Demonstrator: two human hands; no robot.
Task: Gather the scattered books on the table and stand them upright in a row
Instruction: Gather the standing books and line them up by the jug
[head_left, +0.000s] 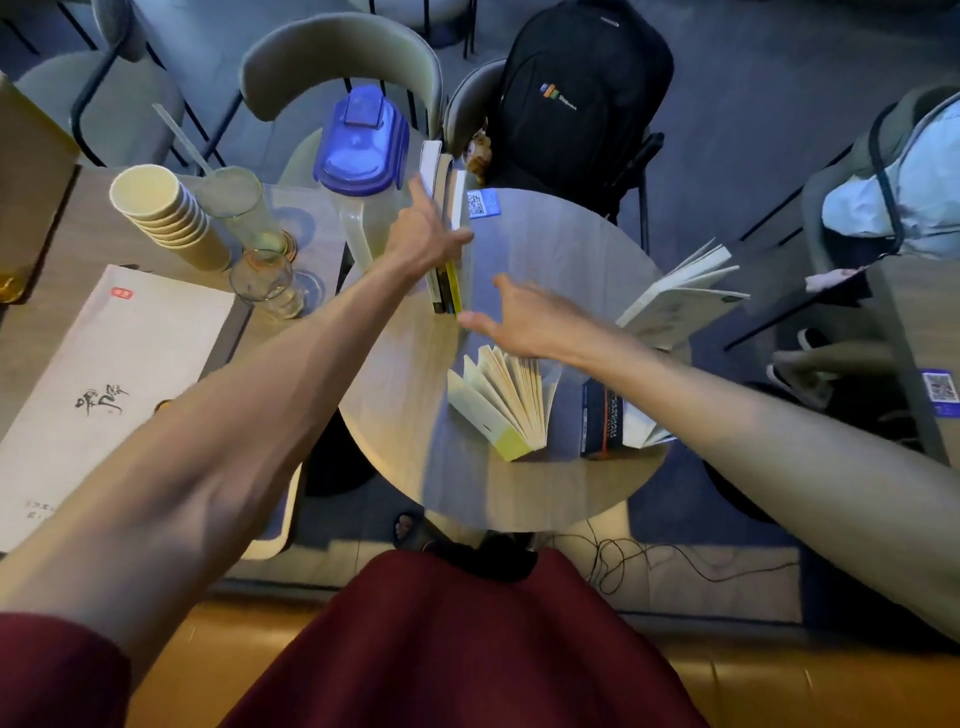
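A few books (448, 218) stand upright in a row at the left rim of the round wooden table (550, 244). My left hand (423, 228) grips them from the left side, thumb over the front. My right hand (519, 319) hovers open just right of the row's near end, fingers spread. Below it a yellow-spined book (506, 410) stands with its pages fanned out. A dark blue book (602, 415) stands beside it to the right. A white book (675, 301) stands half open at the right rim.
A plastic jug with a blue lid (363, 156) stands just left of the row. Stacked paper cups (166, 218) and glasses (260, 260) sit on the left table beside a paper menu (114, 374). Chairs and a black backpack (576, 93) lie beyond the table.
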